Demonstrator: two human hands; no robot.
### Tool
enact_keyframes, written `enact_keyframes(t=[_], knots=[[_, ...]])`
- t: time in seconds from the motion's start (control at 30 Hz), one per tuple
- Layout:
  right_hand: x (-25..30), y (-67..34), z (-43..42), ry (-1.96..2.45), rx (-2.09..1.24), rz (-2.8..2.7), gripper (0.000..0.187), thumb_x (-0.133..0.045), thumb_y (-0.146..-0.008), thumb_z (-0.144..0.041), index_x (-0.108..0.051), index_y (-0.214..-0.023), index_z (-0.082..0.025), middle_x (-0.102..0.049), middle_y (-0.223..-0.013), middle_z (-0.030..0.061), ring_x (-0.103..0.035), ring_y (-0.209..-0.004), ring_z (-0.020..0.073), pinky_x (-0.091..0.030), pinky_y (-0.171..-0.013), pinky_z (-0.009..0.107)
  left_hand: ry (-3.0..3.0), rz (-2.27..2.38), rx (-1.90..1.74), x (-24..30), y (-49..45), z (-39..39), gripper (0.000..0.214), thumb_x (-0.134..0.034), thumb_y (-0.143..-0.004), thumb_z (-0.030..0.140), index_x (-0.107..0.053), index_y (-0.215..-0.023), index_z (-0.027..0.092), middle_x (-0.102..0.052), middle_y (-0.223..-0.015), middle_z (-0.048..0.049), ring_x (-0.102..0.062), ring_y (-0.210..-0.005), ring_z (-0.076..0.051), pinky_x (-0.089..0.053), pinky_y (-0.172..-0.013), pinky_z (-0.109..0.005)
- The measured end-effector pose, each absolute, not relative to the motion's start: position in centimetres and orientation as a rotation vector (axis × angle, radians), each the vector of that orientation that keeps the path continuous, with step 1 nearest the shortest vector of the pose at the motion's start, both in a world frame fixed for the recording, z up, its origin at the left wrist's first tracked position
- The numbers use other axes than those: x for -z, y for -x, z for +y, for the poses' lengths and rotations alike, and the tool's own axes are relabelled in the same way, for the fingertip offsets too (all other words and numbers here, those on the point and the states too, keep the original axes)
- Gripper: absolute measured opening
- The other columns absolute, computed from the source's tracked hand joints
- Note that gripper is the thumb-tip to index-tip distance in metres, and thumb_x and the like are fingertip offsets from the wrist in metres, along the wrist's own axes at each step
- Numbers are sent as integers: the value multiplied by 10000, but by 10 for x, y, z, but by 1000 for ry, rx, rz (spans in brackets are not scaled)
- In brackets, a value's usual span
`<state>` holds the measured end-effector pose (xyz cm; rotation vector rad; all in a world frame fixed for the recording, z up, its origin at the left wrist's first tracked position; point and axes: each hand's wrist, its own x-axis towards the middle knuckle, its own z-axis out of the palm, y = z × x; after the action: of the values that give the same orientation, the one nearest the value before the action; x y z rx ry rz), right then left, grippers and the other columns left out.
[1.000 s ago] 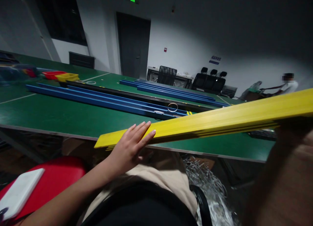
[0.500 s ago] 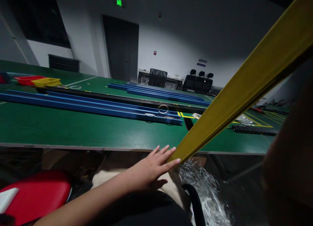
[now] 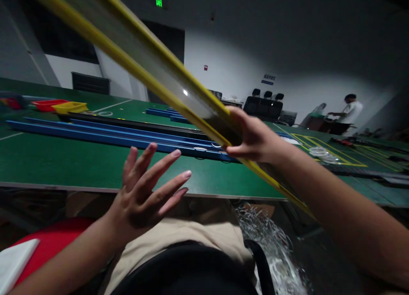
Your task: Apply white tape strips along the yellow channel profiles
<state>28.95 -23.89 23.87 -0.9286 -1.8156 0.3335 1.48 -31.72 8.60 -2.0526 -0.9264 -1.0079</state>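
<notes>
My right hand (image 3: 252,135) grips a long yellow channel (image 3: 172,80) by its edges, thumb on the near edge and fingers over the far one. The channel slants from the upper left down to the lower right, its hollow grey, glossy inner side towards me. My left hand (image 3: 151,188) is off the channel, fingers spread, in front of the near table edge. Behind it, long blue channels (image 3: 105,139) lie on the green table (image 3: 41,163). The raised channel covers part of them.
Red (image 3: 47,104) and yellow (image 3: 72,107) trays sit at the left. A red seat (image 3: 60,235) bears a white slab (image 3: 17,261). Silvery strips (image 3: 271,244) are heaped below the table. Coiled pale cable (image 3: 319,152) lies right. Another person (image 3: 351,112) is far off.
The yellow channel has swung from leaning up to the right to leaning up to the left, showing its hollow side. My left hand has come off it leftwards; my right hand has come into view.
</notes>
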Motion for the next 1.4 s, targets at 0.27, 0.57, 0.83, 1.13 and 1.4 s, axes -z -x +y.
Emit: enact_keyframes(t=[0.27, 0.57, 0.83, 1.13, 1.4], knots=[[-130, -300, -215, 1044, -242, -2795, 945, -827, -664, -383, -456, -1527, -276, -680, -1319, 89, -665, -1123, 307, -511, -919, 376, 2080, -1255, 820, -65, 2, -288, 966, -784, -823, 320, -221, -1607, 363, -277, -1677, -124, -131, -1561, -441, -148, -1182, -769], [-91, -321, -199, 1087, -501, -2815, 862, -825, -635, -343, -561, -1454, -281, -724, -1248, 64, -677, -1068, 264, -488, -880, 319, 2414, -1279, 661, -10, 11, -241, 724, -737, -766, 231, -523, -1456, 275, -682, -1255, -127, -639, -1104, -329, -459, -995, -528], [-59, -331, -182, 1160, -485, -2898, 897, -770, -691, -341, -476, -1530, -221, -665, -1366, 122, -656, -1166, 296, -490, -970, 368, 2476, -1345, 601, 3, -8, -230, 681, -736, -731, 180, -567, -1387, 248, -688, -1164, -101, -617, -1030, -297, -461, -884, -437], [-39, -338, -181, 1310, -344, -2792, 732, -706, -815, -492, -532, -1445, -161, -628, -1393, 165, -622, -1223, 314, -477, -1015, 403, 2578, -1384, 596, 5, -35, -204, 659, -779, -771, 356, -567, -1390, 284, -681, -1119, -73, -607, -998, -256, -435, -854, -385], [-13, -335, -193, 1538, 293, -2676, 743, -475, -862, -812, -612, -1214, -172, -705, -1119, 161, -657, -1058, 307, -478, -907, 389, 2700, -1333, 537, 2, -41, -198, 722, -748, -825, 431, -481, -1481, 288, -648, -1312, -82, -624, -1089, -263, -444, -910, -383]])
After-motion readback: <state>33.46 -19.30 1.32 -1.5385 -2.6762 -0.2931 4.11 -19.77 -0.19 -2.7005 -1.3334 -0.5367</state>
